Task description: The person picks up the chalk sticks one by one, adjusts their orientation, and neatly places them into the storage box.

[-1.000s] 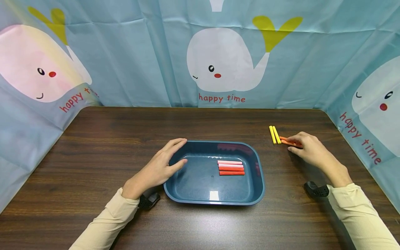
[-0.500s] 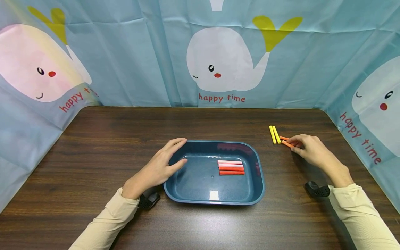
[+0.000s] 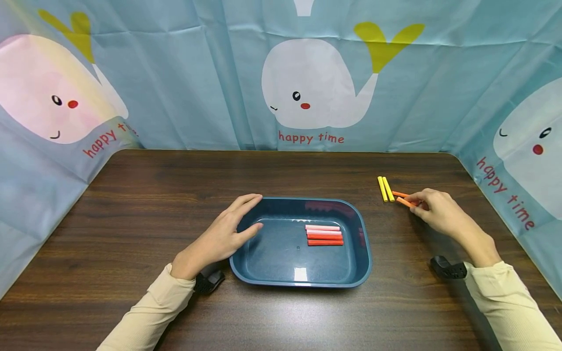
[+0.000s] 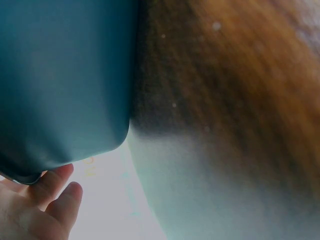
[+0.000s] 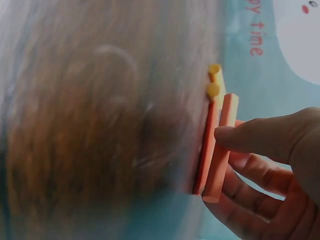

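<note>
My right hand point(image 3: 439, 212) pinches an orange stick point(image 5: 222, 150) between thumb and fingers. This short, faceted stick, like chalk or a crayon, is tilted just above the table. Beside it lies a second orange stick point(image 3: 398, 193), partly hidden by the fingers. Two yellow sticks point(image 3: 385, 189) rest just left of the orange ones. My left hand point(image 3: 221, 231) rests at the left end of a blue tray point(image 3: 300, 284), its fingers along the rim and its thumb extended over the inside. Two pink sticks point(image 3: 322, 227) and two red sticks point(image 3: 325, 242) lie side by side in the tray.
The dark wooden table point(image 3: 153, 195) carries everything. A light blue curtain point(image 3: 175, 87) with whale prints hangs behind and along both sides. Black devices are strapped to both wrists, below the hands.
My right hand has drawn one orange stick slightly right and up, away from its neighbour, pinching it at a tilt. The left hand and tray have stayed put.
</note>
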Motion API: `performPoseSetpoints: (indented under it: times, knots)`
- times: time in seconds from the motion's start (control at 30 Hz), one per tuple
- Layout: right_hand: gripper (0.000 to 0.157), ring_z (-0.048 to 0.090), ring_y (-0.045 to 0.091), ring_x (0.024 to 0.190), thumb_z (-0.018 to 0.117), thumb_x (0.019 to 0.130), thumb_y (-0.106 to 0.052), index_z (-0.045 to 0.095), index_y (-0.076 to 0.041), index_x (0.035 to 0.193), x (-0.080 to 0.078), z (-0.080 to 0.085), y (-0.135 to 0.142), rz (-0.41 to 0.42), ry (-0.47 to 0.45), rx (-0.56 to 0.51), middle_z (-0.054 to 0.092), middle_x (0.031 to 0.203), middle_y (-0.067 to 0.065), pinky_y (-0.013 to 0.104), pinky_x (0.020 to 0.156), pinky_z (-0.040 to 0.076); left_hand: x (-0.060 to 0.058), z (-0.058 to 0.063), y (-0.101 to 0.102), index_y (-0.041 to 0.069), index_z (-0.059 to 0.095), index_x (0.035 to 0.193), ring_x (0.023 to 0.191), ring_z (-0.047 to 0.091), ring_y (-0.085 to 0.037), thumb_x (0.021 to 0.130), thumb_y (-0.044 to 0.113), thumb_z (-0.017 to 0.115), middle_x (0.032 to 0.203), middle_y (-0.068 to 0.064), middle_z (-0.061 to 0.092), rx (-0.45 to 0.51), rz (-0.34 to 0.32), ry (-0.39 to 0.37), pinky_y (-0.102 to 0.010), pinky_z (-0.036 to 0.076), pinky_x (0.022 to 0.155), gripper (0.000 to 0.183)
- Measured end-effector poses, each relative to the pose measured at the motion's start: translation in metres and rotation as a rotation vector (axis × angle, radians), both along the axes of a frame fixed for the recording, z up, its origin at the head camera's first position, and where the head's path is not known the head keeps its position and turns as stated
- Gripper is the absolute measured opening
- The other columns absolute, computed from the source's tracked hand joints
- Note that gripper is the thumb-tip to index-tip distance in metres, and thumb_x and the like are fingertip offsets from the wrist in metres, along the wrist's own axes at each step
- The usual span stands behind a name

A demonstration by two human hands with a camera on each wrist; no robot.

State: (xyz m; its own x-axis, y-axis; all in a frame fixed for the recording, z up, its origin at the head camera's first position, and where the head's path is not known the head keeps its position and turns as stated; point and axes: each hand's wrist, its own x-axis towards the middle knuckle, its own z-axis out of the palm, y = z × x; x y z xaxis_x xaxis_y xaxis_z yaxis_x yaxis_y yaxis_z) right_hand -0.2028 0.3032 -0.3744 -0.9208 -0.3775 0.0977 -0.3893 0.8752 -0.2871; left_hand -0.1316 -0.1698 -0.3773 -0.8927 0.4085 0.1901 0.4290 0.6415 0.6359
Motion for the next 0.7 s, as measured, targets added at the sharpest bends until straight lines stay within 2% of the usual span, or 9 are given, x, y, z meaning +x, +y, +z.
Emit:
performPoseSetpoints:
  times: [0.2,0.5,0.7]
  knots:
    - [0.023,0.049,0.009,0.069,0.074,0.084,0.002,0.071,0.005,0.106,0.007,0.005,-0.009,0.023,0.078,-0.045,0.063,0.083,0.006,0.025,0.057,0.040,0.000,0.000,0.000,0.005,0.038,0.152,0.142,0.041,-0.030,0.097,0.020,0.065,0.154,-0.011,0.039,0.004,-0.006,-0.005,-0.054,0.038,0.112,0.064]
    - [0.027,0.054,0.005,0.071,0.078,0.078,0.006,0.073,0.001,0.104,0.018,0.017,-0.029,0.074,0.189,-0.104,0.069,0.086,0.008,0.023,0.059,0.047,0.000,0.000,-0.001,0.005,0.037,0.153,0.142,0.041,-0.030,0.097,0.021,0.064,0.154,-0.011,0.039,0.006,-0.012,-0.006,-0.054,0.038,0.112,0.063]
    - [0.029,0.054,-0.004,0.073,0.081,0.075,0.007,0.074,-0.002,0.101,0.025,0.022,-0.043,0.131,0.259,-0.194,0.070,0.086,0.004,0.012,0.063,0.048,0.000,0.000,-0.001,0.005,0.037,0.153,0.142,0.041,-0.030,0.097,0.020,0.065,0.154,-0.012,0.039,0.007,-0.012,-0.003,-0.054,0.038,0.112,0.063]
